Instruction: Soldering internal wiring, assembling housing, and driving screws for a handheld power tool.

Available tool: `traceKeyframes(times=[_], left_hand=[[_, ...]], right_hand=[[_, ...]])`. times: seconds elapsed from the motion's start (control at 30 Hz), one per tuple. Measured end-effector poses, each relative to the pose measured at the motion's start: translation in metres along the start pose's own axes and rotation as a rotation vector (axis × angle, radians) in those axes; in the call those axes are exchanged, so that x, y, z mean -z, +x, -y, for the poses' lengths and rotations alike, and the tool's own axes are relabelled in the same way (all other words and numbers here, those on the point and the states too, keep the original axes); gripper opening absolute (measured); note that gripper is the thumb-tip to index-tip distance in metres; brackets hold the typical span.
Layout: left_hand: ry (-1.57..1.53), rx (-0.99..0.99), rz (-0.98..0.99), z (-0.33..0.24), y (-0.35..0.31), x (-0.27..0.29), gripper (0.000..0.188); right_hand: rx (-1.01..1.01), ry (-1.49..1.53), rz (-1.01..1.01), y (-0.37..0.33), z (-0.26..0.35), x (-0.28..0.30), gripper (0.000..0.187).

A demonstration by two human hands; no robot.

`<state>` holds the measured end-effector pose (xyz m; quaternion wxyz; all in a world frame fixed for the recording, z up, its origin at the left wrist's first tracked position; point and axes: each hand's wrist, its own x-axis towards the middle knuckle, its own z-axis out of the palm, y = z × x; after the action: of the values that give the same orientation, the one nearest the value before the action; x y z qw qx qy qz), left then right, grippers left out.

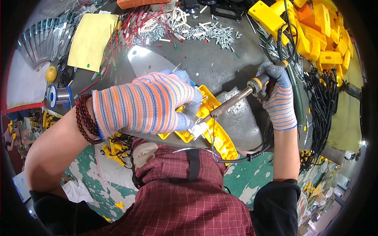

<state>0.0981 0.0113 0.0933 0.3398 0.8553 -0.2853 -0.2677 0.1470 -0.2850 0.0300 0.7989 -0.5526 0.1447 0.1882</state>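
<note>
My left hand [149,103], in a striped knit glove, is closed over a yellow plastic housing [221,142]. A short length of thin silvery wire [177,67] pokes out above its curled fingers; the rest of it is hidden. My right hand [278,94], gloved alike, grips a soldering iron [236,100] by its handle. The iron slants down to the left, its tip close to my left thumb and a small white part [197,129] at the housing. Thin wires and a black cable [236,160] run along the housing's near end.
A solder spool [61,96] stands at the left, near a yellow sheet [92,41]. Loose screws [218,34] and red-wired parts [147,19] lie at the back. Yellow housings [319,35] are heaped far right, above bundled black cables [325,114]. The table's near edge borders my apron [185,196].
</note>
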Motion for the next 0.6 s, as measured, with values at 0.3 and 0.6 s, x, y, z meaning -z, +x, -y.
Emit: traceKeyframes(times=[0.3,0.6], left_hand=[[0.014,0.108,0.076,-0.005,-0.013,0.010,0.016],[-0.075,0.087,-0.080,0.005,0.002,-0.001,0.038]], right_hand=[[0.008,-0.005,0.069,0.000,-0.001,-0.014,0.017],[0.063,-0.052,0.114,0.016,-0.001,0.042,0.013]])
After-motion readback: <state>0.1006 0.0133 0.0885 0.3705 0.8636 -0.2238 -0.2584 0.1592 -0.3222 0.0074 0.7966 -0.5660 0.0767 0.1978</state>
